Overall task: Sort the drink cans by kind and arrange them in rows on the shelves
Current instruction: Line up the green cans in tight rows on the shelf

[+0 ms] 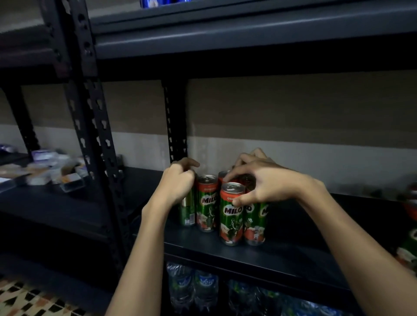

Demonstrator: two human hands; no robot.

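- A cluster of green-and-red Milo cans (207, 206) stands upright on the dark shelf (282, 252), near its left end, just right of the rear post (175, 126).
- Front can (231, 214) stands nearest the shelf's edge, touching the can to its right (that one's top is hidden under the hand).
- The right hand (264, 185) arches over the cluster's right side: its thumb presses the front can's red collar and the fingers curl down over the tops behind, so it grips cans from above; exactly how many, I cannot tell.
- The left hand (178, 182) is curled tight against the leftmost can (187, 209), knuckles toward the camera; it seems to hold that can by its upper part, though the fingers are blurred.
- More Milo cans (409, 225) show at the far right edge of the same shelf, well apart from the cluster.
- Water bottles (194, 286) fill the shelf below.
- Blue cans (153, 2) peek over the shelf above.
- Blurred packets (52, 167) lie on the neighbouring rack to the left.
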